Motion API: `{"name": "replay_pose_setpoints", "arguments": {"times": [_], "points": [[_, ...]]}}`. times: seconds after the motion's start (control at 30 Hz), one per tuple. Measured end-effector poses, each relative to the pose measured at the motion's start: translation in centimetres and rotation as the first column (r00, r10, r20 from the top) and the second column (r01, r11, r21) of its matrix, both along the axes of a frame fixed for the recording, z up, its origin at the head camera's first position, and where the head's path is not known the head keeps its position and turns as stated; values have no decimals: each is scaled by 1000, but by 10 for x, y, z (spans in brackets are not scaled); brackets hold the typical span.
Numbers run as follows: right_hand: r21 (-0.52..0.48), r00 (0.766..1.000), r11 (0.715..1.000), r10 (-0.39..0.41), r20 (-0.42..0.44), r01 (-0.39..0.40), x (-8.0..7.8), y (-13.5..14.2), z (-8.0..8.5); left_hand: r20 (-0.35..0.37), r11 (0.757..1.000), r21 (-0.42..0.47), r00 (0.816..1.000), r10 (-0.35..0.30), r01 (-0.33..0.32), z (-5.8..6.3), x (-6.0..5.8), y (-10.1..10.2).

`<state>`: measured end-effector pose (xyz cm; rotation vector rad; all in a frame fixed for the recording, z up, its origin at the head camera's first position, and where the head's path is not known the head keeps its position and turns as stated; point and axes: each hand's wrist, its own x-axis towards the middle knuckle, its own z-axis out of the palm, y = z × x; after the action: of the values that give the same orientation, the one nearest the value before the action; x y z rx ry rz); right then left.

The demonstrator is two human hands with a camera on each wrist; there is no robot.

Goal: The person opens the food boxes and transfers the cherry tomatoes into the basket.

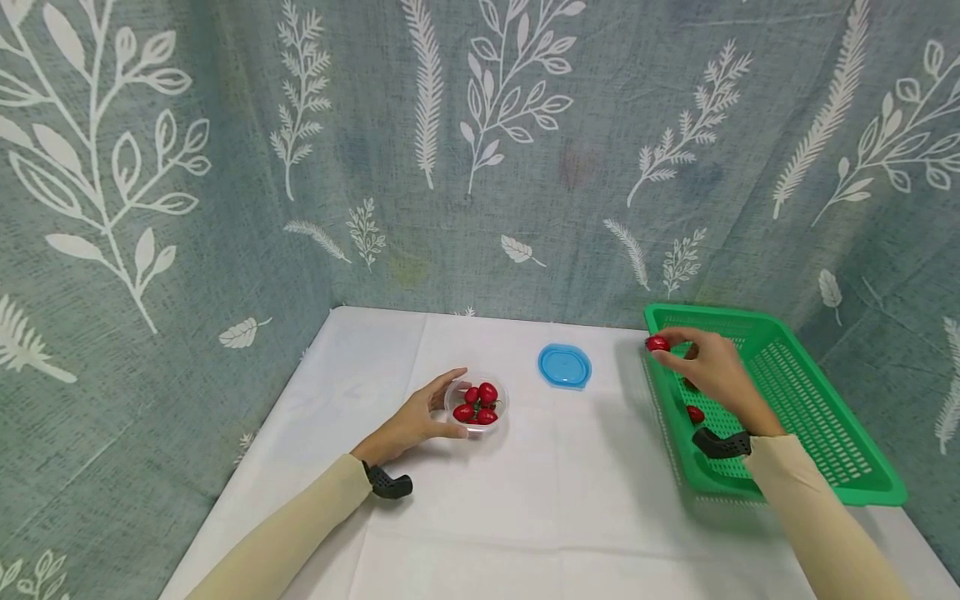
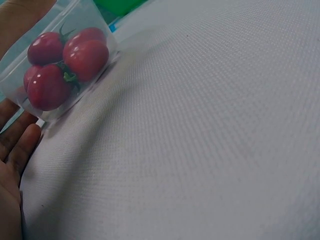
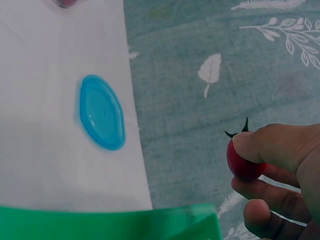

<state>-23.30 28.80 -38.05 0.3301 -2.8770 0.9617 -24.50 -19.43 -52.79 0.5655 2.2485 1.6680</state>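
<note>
My left hand point(image 1: 416, 423) holds a round clear plastic container point(image 1: 504, 406) on the white table, with thumb and fingers around its sides. Several red cherry tomatoes point(image 2: 49, 87), some with green stems, lie inside it. Over the left rim of a green basket point(image 1: 825, 400), my right hand point(image 1: 712, 367) pinches one cherry tomato point(image 3: 243, 160) between thumb and fingers. In the right wrist view its green calyx points up. Another cherry tomato point(image 1: 695, 414) lies in the basket below that hand, which partly hides the basket's inside.
A blue lid point(image 1: 565, 366) lies flat on the white tabletop point(image 1: 558, 492) between the container and the basket. Behind the table and along its sides hangs a grey-green curtain point(image 1: 495, 233) with white leaf prints.
</note>
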Motion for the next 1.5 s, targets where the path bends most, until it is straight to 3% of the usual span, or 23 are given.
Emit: {"name": "replay_pose_setpoints", "arguments": {"times": [0.4,1.5], "points": [[30,998,998,-53,-30,54,1,21,-3,8,1000,-14,1000,15,-15,3,1,1],[74,988,989,-135,77,129,-2,70,-32,3,1000,-5,1000,12,-12,-1,0,0]]}}
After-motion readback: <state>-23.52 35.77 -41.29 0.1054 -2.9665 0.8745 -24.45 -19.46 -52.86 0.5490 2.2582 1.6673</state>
